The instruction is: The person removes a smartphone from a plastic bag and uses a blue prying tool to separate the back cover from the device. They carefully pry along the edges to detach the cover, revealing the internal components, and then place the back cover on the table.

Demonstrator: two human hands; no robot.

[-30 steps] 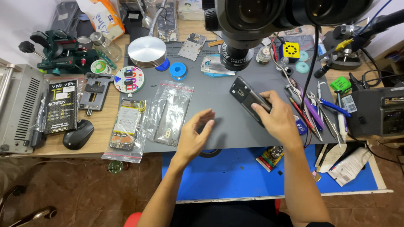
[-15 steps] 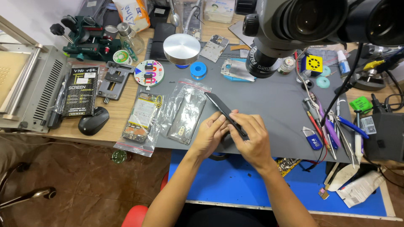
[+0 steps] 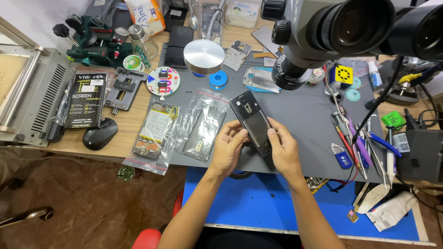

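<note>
A grey work mat [image 3: 304, 115] holds two clear plastic bags [image 3: 184, 127], a round metal disc [image 3: 204, 56] and a blue tape roll [image 3: 218, 79]. A black mouse [image 3: 99, 133] rests on the wooden bench [image 3: 134, 115], and a microscope [image 3: 332, 32] hangs above.

Two clear zip bags [image 3: 182, 129] lie on the grey mat's left edge; a black rectangular box [image 3: 84, 101] lies further left; a white crumpled packet [image 3: 392, 210] lies bottom right.

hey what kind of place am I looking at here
Most likely a phone repair bench. Both hands hold an opened black phone over a grey work mat, under a stereo microscope, with tweezers and small tools alongside.
</note>
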